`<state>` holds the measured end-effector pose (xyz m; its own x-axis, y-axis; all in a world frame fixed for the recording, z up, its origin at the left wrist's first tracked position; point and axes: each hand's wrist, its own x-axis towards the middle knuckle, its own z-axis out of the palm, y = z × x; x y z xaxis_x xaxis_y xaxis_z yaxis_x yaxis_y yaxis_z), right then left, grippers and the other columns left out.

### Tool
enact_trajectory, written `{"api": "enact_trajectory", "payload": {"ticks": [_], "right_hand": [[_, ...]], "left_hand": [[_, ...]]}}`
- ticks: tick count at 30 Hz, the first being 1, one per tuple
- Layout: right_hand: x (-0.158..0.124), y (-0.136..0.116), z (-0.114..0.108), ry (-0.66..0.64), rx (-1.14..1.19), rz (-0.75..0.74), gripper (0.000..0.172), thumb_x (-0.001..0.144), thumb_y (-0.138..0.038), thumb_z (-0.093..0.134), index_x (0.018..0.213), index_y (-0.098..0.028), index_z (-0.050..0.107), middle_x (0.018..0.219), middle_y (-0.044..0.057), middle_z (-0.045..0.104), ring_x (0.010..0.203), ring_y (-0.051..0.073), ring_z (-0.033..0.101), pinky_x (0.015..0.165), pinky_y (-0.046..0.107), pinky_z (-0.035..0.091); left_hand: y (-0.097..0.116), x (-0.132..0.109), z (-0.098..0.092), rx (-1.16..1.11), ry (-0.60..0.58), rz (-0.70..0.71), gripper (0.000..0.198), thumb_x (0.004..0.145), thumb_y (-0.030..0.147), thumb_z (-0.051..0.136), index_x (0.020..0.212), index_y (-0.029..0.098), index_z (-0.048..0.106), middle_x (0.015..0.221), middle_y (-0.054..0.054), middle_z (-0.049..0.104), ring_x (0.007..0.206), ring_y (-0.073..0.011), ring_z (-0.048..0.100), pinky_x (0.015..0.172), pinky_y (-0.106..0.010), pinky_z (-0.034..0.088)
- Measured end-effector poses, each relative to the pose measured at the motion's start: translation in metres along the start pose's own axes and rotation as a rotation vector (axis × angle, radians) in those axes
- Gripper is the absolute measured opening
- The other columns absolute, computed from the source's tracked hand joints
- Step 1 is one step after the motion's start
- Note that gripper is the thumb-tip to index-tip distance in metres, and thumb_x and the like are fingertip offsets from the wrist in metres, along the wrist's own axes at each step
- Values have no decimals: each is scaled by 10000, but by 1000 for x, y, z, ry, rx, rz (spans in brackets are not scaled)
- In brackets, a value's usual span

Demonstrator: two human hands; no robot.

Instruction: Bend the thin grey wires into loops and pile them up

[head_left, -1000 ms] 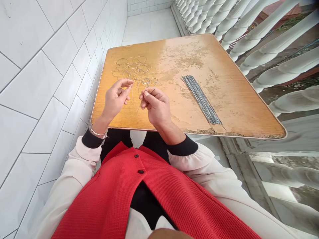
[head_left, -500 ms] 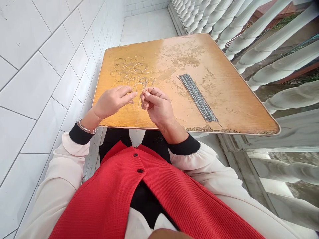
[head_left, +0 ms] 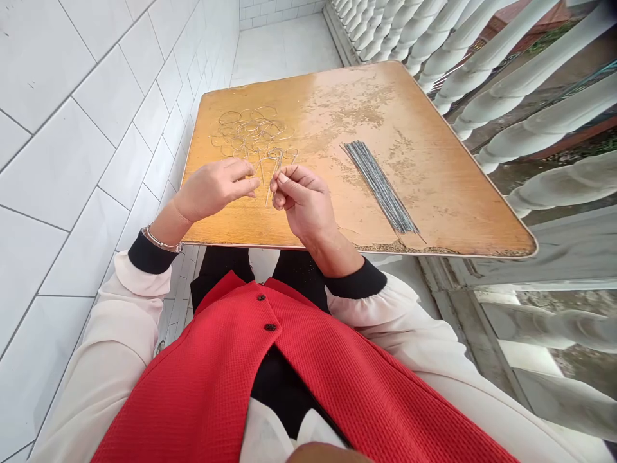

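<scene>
My right hand (head_left: 306, 199) is closed in a pinch on a thin metal wire (head_left: 278, 161), whose upper end is bent over in a curve. To its left, my left hand (head_left: 214, 188) hovers with fingers loosely bent and thumb and forefinger apart, close to the thin wires. Whether its hidden fingers touch a wire cannot be made out. Just beyond both hands lies a loose heap of curled wire loops (head_left: 253, 130) on the worn wooden table (head_left: 332, 186). A bundle of straight grey wires (head_left: 383, 186) rests on the table to the right of my right hand.
White tiled wall (head_left: 87, 154) rises close along the left. On the right runs a white baluster railing (head_left: 540, 135). The table's front edge, chipped at the right, lies just ahead of my body in a red vest (head_left: 207, 373).
My left hand has moved slightly left, away from the right hand, widening the gap between them. My right hand keeps its pinch on the wire in nearly the same place.
</scene>
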<state>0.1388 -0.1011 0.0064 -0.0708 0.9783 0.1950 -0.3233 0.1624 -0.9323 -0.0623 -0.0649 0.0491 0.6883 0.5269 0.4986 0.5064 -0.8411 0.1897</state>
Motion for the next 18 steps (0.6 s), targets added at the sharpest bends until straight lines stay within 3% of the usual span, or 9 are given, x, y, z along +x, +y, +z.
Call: {"api": "enact_trajectory", "payload": {"ticks": [4, 8, 13, 18], "right_hand": [[-1, 1, 3, 25, -9, -11, 317, 875, -465, 753, 791, -222, 568, 729, -26, 576, 514, 69, 447, 492, 230, 400], [-2, 6, 5, 43, 17, -45, 315, 859, -458, 775, 803, -222, 573, 781, -28, 597, 517, 53, 470, 496, 217, 411], [-2, 14, 4, 35, 92, -75, 344, 802, -496, 826, 850, -234, 608, 752, -49, 591, 540, 56, 541, 517, 200, 459], [-2, 20, 2, 60, 122, -72, 341, 783, -499, 843, 861, -240, 635, 739, -50, 627, 563, 68, 591, 550, 205, 515]], "left_hand": [[2, -1, 6, 12, 29, -17, 255, 955, 468, 600, 851, 249, 679, 850, -32, 691, 806, -166, 650, 733, -321, 495], [5, -4, 27, -1, 207, -41, 307, 969, 504, 589, 841, 229, 641, 837, -21, 675, 779, -134, 630, 743, -290, 494], [15, -6, 55, 80, 454, -47, 316, 1037, 417, 487, 833, 205, 603, 769, -7, 643, 687, -92, 584, 632, -237, 439], [24, -4, 66, 180, 545, -85, 306, 1047, 377, 474, 831, 202, 601, 740, 0, 633, 654, -85, 577, 622, -240, 421]]}}
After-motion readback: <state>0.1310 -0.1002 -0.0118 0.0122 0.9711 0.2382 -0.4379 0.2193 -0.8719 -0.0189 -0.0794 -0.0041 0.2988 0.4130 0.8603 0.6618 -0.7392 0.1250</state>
